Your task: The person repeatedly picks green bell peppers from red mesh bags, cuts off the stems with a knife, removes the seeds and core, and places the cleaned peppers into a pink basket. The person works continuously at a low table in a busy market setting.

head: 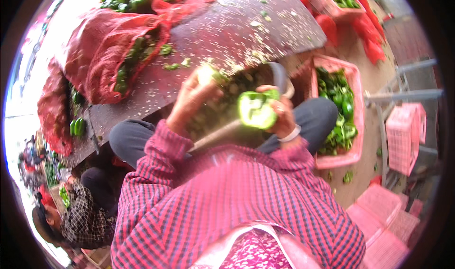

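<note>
My right hand holds a cut green bell pepper, its pale open inside facing up. My left hand is raised at the table's edge, with its fingers closed on a pale green pepper piece, blurred, perhaps a core. Both hands are above a dark container between my knees, with blurred scraps in it. Seeds and pepper bits lie scattered over the dark red table beyond my hands.
Red mesh sacks of green peppers lie on the table at the left. A pink crate of peppers stands beside my right knee. More pink crates are at the far right. A co-worker sits at the lower left.
</note>
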Demonstrator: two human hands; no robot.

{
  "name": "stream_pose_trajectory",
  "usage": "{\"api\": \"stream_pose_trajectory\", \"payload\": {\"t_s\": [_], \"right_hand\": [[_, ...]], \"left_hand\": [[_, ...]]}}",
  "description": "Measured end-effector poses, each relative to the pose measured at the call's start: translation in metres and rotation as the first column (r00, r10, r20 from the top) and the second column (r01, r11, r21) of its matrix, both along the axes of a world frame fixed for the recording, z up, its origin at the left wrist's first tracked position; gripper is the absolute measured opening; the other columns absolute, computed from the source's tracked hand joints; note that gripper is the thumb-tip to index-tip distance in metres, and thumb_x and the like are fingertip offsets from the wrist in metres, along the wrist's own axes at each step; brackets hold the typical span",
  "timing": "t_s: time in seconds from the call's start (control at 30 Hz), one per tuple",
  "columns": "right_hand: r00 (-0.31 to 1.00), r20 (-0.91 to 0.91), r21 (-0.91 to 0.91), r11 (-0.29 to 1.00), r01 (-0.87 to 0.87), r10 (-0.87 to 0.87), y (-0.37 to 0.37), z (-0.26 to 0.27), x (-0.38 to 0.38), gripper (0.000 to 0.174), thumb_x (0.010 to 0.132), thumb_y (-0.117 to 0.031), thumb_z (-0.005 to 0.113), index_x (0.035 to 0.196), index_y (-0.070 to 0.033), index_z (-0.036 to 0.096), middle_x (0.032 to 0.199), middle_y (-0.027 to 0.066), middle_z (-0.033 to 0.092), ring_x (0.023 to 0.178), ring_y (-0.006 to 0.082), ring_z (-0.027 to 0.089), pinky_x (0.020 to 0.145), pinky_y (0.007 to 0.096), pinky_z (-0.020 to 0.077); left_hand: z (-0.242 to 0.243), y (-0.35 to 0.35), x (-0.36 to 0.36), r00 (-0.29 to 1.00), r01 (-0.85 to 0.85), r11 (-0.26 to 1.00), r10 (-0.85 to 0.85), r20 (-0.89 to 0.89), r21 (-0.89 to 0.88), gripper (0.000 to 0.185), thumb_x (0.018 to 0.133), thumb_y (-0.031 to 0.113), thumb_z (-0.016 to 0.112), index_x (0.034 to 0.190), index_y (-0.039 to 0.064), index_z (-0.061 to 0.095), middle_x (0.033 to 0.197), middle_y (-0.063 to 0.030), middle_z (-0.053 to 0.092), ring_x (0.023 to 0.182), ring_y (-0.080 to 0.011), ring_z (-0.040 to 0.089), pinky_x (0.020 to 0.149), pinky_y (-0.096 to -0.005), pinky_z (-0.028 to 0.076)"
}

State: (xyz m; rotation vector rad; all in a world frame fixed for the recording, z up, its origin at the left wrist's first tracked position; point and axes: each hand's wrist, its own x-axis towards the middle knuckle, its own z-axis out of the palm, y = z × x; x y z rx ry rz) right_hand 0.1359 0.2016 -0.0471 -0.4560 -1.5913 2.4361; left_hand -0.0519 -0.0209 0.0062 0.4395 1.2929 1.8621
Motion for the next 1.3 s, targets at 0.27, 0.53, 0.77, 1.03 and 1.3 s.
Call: {"api": "stream_pose_trajectory", "payload": {"t_s": [0.27, 0.53, 0.77, 1.03, 1.3], "right_hand": [[0.619, -0.009, 1.0, 0.009, 0.026, -0.786, 0.175, 0.123, 0.082, 0.041, 0.088, -0.007, 0.086, 0.126, -0.006, 0.07, 0.111, 0.0039, 0.073, 0.097, 0.0183, 0.069, 0.089, 0.0347, 0.0579], [0.955, 0.192, 0.936, 0.335, -0.109, -0.225, 0.086, 0.057, -0.055, 0.016, 0.088, -0.002, 0.078, 0.091, -0.005, 0.063, 0.075, -0.002, 0.061, 0.067, 0.0048, 0.056, 0.062, 0.0271, 0.0493], [0.936, 0.306, 0.906, 0.353, -0.232, -0.172, 0.064, 0.018, -0.092, 0.011, 0.095, -0.015, 0.078, 0.102, -0.008, 0.074, 0.084, 0.0017, 0.07, 0.071, 0.0098, 0.063, 0.066, 0.0302, 0.0531], [0.693, 0.595, 0.803, -0.31, -0.509, 0.406, 0.018, -0.12, -0.103, 0.031, 0.09, -0.035, 0.08, 0.113, -0.014, 0.078, 0.098, 0.0129, 0.074, 0.08, 0.035, 0.074, 0.068, 0.0465, 0.0596], [0.512, 0.857, 0.514, -0.188, -0.837, 0.067, -0.032, -0.208, -0.133, 0.03, 0.101, -0.026, 0.062, 0.12, -0.011, 0.08, 0.122, 0.0184, 0.077, 0.111, 0.0394, 0.075, 0.094, 0.0512, 0.0606]], "left_hand": [[-0.041, -0.066, -0.08, 0.66, -0.184, 0.882, -0.216, -0.719, -0.434, 0.042, 0.094, 0.015, 0.079, 0.134, 0.009, 0.069, 0.133, -0.0128, 0.062, 0.126, -0.0254, 0.061, 0.109, -0.0393, 0.051], [-0.067, -0.092, -0.177, 0.362, -0.631, 0.687, -0.149, -0.92, -0.359, 0.028, 0.087, 0.016, 0.079, 0.113, 0.007, 0.075, 0.117, -0.0133, 0.068, 0.117, -0.0305, 0.064, 0.103, -0.0422, 0.052], [-0.099, -0.177, -0.286, 0.145, -0.887, 0.347, -0.417, -0.897, -0.304, 0.08, 0.082, 0.022, 0.088, 0.154, 0.011, 0.054, 0.144, -0.0238, 0.062, 0.134, -0.0441, 0.058, 0.117, -0.049, 0.046], [-0.08, -0.147, -0.342, 0.418, -0.788, 0.235, -0.475, -0.774, -0.57, 0.08, 0.077, 0.031, 0.092, 0.146, 0.01, 0.056, 0.137, -0.023, 0.064, 0.126, -0.0418, 0.063, 0.108, -0.0506, 0.052], [-0.028, -0.147, -0.243, 0.71, -0.506, 0.748, 0.08, -0.7, -0.429, 0.058, 0.088, 0.028, 0.083, 0.134, 0.004, 0.057, 0.115, -0.0064, 0.07, 0.102, -0.0166, 0.066, 0.088, -0.0311, 0.054]]}}
